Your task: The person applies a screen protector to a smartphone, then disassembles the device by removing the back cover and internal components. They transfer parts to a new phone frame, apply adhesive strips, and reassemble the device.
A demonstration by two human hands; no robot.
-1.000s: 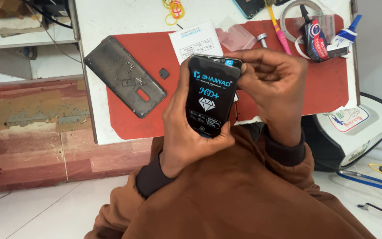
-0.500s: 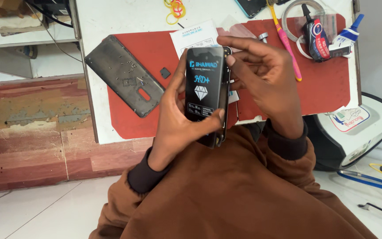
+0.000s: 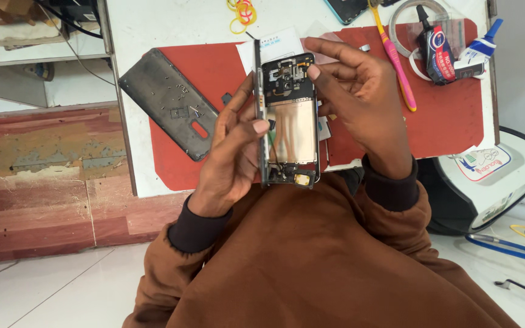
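I hold an opened phone over a red mat (image 3: 445, 121) on a white table. The phone frame (image 3: 290, 121) faces me, showing a shiny metal plate and small circuit parts at its top and bottom. A thin black front panel (image 3: 257, 91) stands edge-on along the frame's left side. My left hand (image 3: 232, 152) grips this panel and the frame's lower left, fingers pressed along the edge. My right hand (image 3: 366, 103) holds the frame's upper right side, index fingertip on the top corner.
A dark grey back cover (image 3: 168, 103) lies on the mat's left part. A white card (image 3: 274, 42), a pink toothbrush (image 3: 396, 61), a glue tube (image 3: 435, 45) and rubber bands (image 3: 241, 12) lie further back. A white device (image 3: 493, 176) and cables are on the floor at right.
The black panel, which faced me flat on the phone, has swung away to the left and now stands edge-on. The inside of the frame is exposed.
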